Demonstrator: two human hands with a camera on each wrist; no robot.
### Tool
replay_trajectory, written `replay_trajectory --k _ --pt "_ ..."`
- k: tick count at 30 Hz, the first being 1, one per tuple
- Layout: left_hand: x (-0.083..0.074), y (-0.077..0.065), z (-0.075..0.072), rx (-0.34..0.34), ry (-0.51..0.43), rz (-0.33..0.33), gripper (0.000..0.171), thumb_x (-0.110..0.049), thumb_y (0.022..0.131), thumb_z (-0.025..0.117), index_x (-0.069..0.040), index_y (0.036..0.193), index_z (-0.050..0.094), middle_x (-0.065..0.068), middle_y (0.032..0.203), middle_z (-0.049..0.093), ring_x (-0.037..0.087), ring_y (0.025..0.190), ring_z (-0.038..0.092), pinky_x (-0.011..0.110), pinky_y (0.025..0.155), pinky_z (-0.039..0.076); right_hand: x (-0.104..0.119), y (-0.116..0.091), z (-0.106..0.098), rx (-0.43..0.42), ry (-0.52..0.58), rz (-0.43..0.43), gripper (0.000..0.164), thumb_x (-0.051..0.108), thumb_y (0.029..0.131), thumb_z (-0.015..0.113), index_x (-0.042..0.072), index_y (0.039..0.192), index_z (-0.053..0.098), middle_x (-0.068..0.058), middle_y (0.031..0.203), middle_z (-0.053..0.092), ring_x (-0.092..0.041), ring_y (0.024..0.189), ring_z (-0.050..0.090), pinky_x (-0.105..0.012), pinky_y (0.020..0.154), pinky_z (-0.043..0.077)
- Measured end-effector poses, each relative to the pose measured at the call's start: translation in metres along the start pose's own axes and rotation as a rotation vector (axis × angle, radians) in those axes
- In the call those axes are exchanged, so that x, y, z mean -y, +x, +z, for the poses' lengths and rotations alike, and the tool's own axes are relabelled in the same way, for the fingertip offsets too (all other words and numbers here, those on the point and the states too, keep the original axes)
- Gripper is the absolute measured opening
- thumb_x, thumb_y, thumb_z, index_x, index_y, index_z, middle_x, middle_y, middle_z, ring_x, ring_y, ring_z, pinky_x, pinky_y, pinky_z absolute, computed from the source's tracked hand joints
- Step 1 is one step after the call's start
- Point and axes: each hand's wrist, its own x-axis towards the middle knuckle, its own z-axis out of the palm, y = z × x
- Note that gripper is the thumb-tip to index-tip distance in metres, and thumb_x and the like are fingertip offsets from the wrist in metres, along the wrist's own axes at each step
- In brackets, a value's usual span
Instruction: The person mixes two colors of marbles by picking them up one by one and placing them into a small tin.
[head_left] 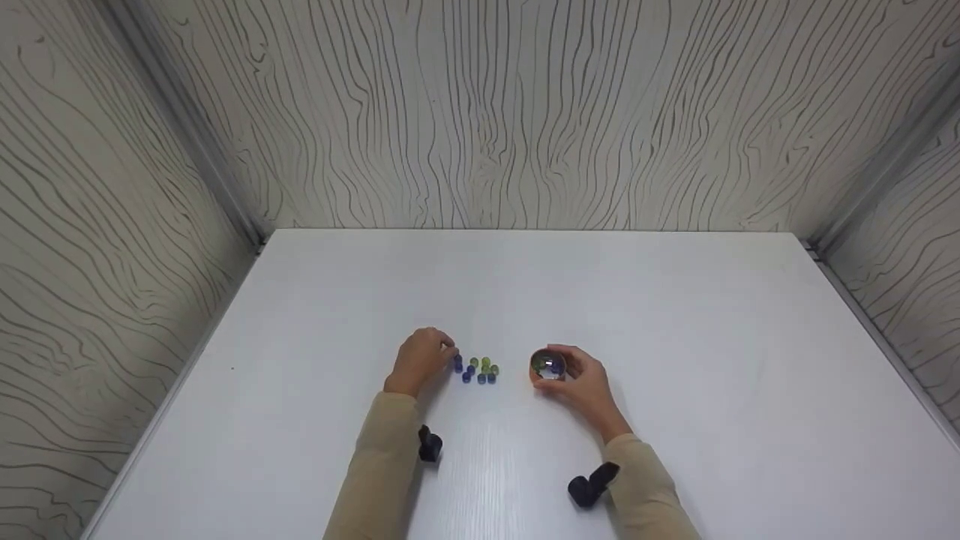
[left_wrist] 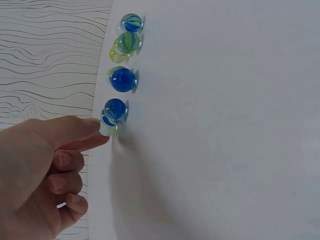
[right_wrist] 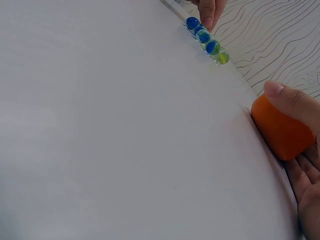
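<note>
Thumb and forefinger of my left hand [head_left: 424,360] pinch a glass marble [left_wrist: 106,129] at the left end of a small group. It is partly hidden behind a blue marble [left_wrist: 115,108] in the left wrist view. Several more blue and yellow-green marbles [head_left: 486,362] lie close together on the table to the right of that hand. My right hand [head_left: 589,384] grips a small orange cup [right_wrist: 282,129] that stands upright on the table. Its inside looks shiny in the head view, with some blue and green showing in it.
The white table [head_left: 525,292] reaches to a back wall [head_left: 487,112] with a wood-grain pattern. A similar panel [head_left: 82,262] rises at the left side. Black wrist cameras stick out from both sleeves, low over the table.
</note>
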Motion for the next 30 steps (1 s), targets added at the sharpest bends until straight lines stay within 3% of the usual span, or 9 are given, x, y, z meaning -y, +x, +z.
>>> replay_trajectory --k 18,30 --pt "-0.0005 0.0012 0.0015 0.005 -0.027 -0.036 0.018 -0.015 0.091 0.064 -0.003 0.1 0.073 0.014 0.109 0.071 0.031 0.11 0.065 0.043 0.098 0.049 0.0024 -0.0003 -0.0012 -0.006 0.001 0.008 0.062 0.013 0.069 0.085 0.005 0.125 0.06 -0.017 0.134 0.059 -0.033 0.133 0.051 -0.039 0.111 0.038" --pt "0.0014 -0.0008 -0.0008 -0.041 -0.028 0.004 0.016 -0.012 0.089 0.064 -0.001 0.097 0.073 0.015 0.104 0.072 0.03 0.104 0.066 0.042 0.095 0.05 0.001 0.0005 -0.0001 0.001 -0.018 0.014 0.061 0.012 0.069 0.084 0.004 0.124 0.06 -0.018 0.134 0.059 -0.035 0.133 0.05 -0.04 0.11 0.039"
